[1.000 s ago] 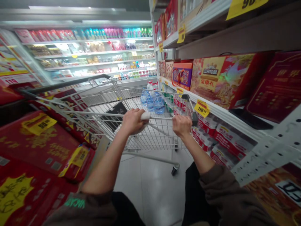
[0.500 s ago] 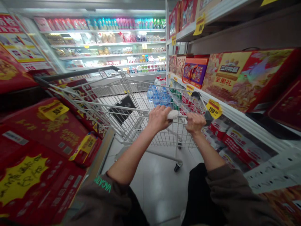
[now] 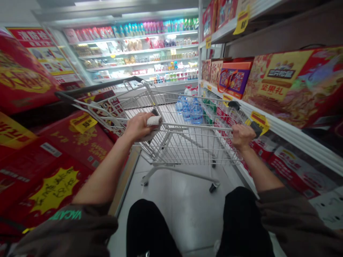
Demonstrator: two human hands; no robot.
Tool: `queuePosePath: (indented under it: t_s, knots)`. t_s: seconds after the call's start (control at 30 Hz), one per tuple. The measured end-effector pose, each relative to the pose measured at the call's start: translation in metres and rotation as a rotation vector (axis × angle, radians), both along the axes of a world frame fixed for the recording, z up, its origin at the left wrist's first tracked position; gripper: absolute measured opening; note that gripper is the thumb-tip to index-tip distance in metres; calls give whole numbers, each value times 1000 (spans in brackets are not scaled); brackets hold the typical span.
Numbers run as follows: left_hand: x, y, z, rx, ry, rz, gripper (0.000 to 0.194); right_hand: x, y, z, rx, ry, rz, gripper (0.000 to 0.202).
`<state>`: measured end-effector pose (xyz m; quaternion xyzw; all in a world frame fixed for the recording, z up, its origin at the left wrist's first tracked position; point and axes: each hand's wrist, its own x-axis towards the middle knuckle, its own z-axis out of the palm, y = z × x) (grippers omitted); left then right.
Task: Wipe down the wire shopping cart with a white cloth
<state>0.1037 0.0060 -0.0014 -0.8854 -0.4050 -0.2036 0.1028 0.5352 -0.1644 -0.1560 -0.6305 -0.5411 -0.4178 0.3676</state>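
A wire shopping cart (image 3: 198,127) stands crosswise before me, its dark handle (image 3: 99,86) off to the left. In my left hand (image 3: 138,125) is a folded whitish cloth (image 3: 153,120), with the fingers closed round it at the cart's near upper rail. Whether the cloth wraps the rail there, I cannot tell. My right hand (image 3: 242,136) grips the same rail farther right, beside the black corner bumper (image 3: 255,129).
Red gift boxes (image 3: 88,139) with yellow price tags are stacked close on the left. On the right, a white shelf (image 3: 289,123) carries more gift boxes above packs of bottles. Blue water bottles (image 3: 196,110) stand beyond the cart, before a lit refrigerated display (image 3: 134,50).
My left hand has slid left along the rail with the cloth, away from my right hand. The right hand keeps its hold near the corner. The view has shifted a little.
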Motion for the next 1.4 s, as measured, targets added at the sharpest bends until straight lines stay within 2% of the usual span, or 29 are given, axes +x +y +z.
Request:
queuePosePath:
  t_s: [0.13, 0.23, 0.3, 0.37, 0.43, 0.57, 0.67, 0.73, 0.83, 0.97, 1.07, 1.17, 1.27, 1.4]
  knots:
    - [-22, 5, 2, 10, 8, 11, 38, 15, -2, 1, -48, 43, 0, 47]
    - [-21, 0, -5, 88, -10, 1, 36, 14, -3, 3, -43, 84, -45, 46]
    - [-13, -7, -10, 149, -27, -8, 32, -3, -2, 6, -18, 134, -90, 45]
    - [-1, -16, -14, 181, -25, -38, 29, -37, 5, 11, -23, 172, -79, 43]
    - [13, -28, -17, 179, -16, -77, 27, -85, 18, 18, -83, 152, 30, 42]
    - [41, -55, -20, 184, -17, -95, 29, -184, 51, 36, -166, 72, 224, 56]
    - [56, -73, -23, 200, -8, -67, 30, -219, 66, 44, -219, 78, 286, 64]
    - [59, -80, -24, 208, -7, -70, 30, -217, 67, 45, -245, 63, 292, 67]
    - [50, -84, -25, 215, -22, -110, 34, -196, 60, 43, -242, -48, 322, 72]
    - [14, -82, -24, 236, -53, -105, 38, -174, 52, 40, -221, -98, 318, 72]
    - [-19, -82, -22, 271, -60, -78, 40, -169, 48, 37, -213, -61, 307, 68]
    - [-40, -82, -20, 273, -51, -88, 43, -165, 45, 34, -184, -27, 298, 63]
    - [-41, -77, -23, 239, -63, -92, 48, -163, 42, 35, -216, -5, 302, 56]
    - [-37, -66, -38, 224, -140, -93, 54, -168, 43, 42, -280, 5, 308, 49]
